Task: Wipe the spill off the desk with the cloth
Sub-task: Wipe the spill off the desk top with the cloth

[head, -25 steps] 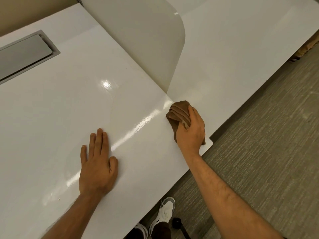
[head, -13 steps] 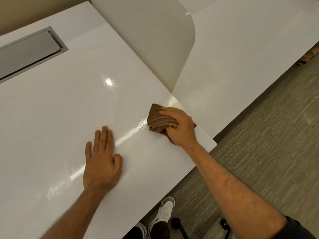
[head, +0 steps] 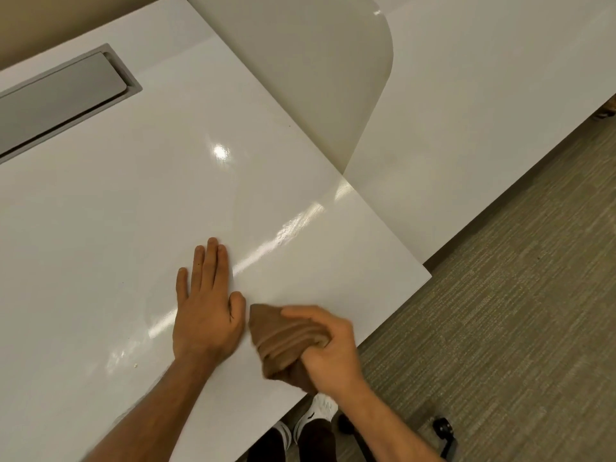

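Note:
A bunched brown cloth (head: 281, 338) lies pressed on the glossy white desk (head: 133, 211) close to its front edge. My right hand (head: 328, 351) is closed around the cloth's near end. Just left of the cloth, my left hand (head: 206, 308) rests flat on the desk with its fingers together, its thumb almost touching the fabric. A faint wet streak (head: 293, 228) glints on the surface beyond both hands, running diagonally towards the desk's right corner. A small crumb (head: 135, 364) sits left of my left wrist.
A grey cable hatch (head: 63, 91) is set into the desk at the far left. A curved beige divider panel (head: 310, 71) rises between this desk and a second white desk (head: 483, 105) on the right. Below lie carpet (head: 516, 311), my shoes (head: 316, 418) and chair castors (head: 443, 428).
My right hand has swept the cloth from the desk's right corner beside the divider down and left, ending next to my left thumb. The left hand has stayed flat in place.

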